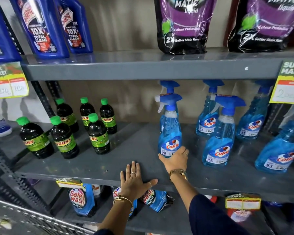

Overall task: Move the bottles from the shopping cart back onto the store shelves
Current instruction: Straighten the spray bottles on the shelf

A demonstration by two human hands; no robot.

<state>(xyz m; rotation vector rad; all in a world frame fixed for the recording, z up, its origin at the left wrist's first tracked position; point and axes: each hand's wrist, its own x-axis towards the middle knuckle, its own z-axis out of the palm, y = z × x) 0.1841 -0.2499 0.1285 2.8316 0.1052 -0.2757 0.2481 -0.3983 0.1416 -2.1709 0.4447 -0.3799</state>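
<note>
Blue liquid fills the spray bottle [170, 131] that stands upright on the grey middle shelf [136, 160], in the gap between the green-capped bottles and the other sprayers. The right hand [176, 160] wraps the base of this spray bottle from the front, thumb to its left and fingers curled round its right side, a ring on one finger and a gold watch [178, 173] on the wrist. Left of the spray bottle and nearer the shelf's front edge, the left hand [134, 181] lies flat on the shelf, palm down, fingers spread, holding nothing; it wears rings and a gold bangle [124, 200].

Farther left of the spray bottle stand six dark bottles [63, 138] with green caps and green labels. Right of it stand more blue sprayers [219, 143] of the same make, in two rows, apart from it. A second sprayer head shows just behind the spray bottle. Above it, on the upper shelf [143, 68], sit purple pouches [183, 24] and, off to the left, blue jugs [46, 26]. Below it, on the lower shelf, lie blue pouches [80, 199]. Yellow price tags [8, 82] hang from the shelf edges.
</note>
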